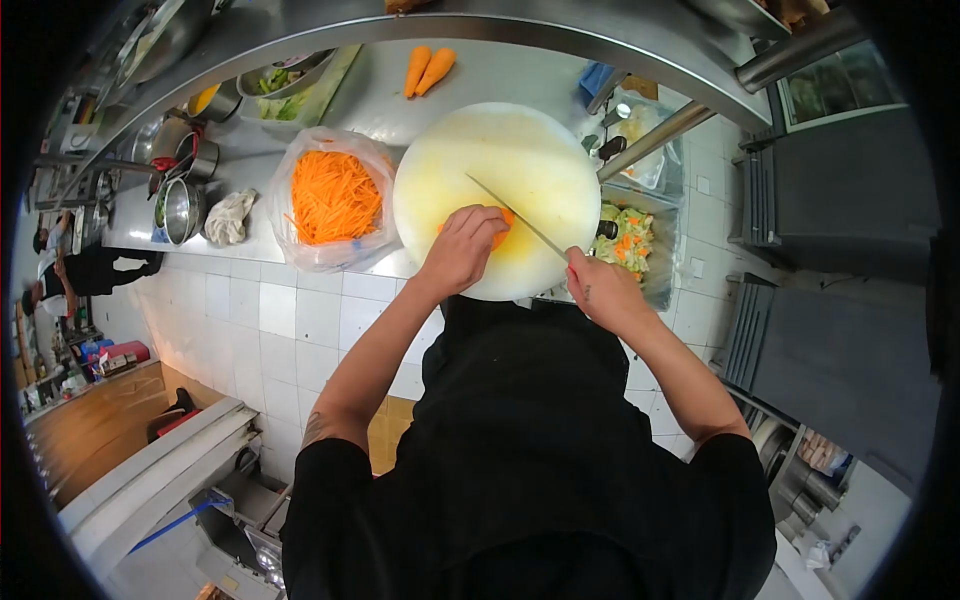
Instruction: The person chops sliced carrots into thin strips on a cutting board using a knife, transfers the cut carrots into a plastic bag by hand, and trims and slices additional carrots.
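Your left hand (466, 242) pinned a carrot (509, 219), seemingly to steady it, while your right hand (606, 290) gripped a knife (530, 227).

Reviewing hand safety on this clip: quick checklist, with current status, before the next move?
1. Knife held by its handle in the right hand: ok.
2. Carrot piece held on the board by the left hand: ok, partly hidden under the fingers.
3. Left fingertips clear of the blade: cannot tell; the blade is close beside them, and the exact gap isn't readable.
4. Board steady: cannot tell; its underside is hidden.
5. Bag of shredded carrot out of the blade's way: ok, beside the board on the left.
6. Whole carrots off the board: ok, two lie beyond it.
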Motion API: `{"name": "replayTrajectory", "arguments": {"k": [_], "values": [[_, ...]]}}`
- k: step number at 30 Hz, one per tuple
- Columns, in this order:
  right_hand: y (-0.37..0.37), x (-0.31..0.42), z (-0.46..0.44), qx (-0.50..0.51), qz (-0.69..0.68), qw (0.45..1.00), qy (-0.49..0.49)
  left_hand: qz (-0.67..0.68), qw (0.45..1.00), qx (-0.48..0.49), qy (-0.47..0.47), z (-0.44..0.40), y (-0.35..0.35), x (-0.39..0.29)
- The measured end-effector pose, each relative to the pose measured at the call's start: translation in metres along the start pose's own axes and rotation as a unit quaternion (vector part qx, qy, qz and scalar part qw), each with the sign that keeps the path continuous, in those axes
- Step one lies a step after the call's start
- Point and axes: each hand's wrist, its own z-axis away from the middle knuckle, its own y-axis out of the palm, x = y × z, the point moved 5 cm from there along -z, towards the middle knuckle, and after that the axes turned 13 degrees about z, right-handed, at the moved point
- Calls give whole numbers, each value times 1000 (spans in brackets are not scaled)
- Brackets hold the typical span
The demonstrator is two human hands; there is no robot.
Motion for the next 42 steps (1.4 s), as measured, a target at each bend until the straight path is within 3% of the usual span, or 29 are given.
{"name": "replayTrajectory", "arguments": {"k": [15, 17, 29, 32, 35, 38, 42], "values": [[-18, 16, 11, 31, 83, 996, 3, -3, 1000, -2, 0, 2, 4, 3], [12, 5, -3, 39, 18, 999, -3, 2, 1000, 5, -14, 2, 6, 5], [-19, 25, -4, 87, 24, 996, 21, 0, 1000, 4, 3, 2, 4, 3], [19, 9, -10, 74, 20, 997, 17, -1, 1000, -4, -5, 2, 5, 2], [-20, 27, -7, 87, 2, 996, 23, 0, 1000, -1, 10, 4, 3, 2], [23, 12, -6, 84, -1, 996, 33, -13, 1000, 9, -13, 2, 7, 3], [22, 16, -11, 91, -7, 995, 49, 6, 1000, -19, 11, 8, 2, 2]]}}
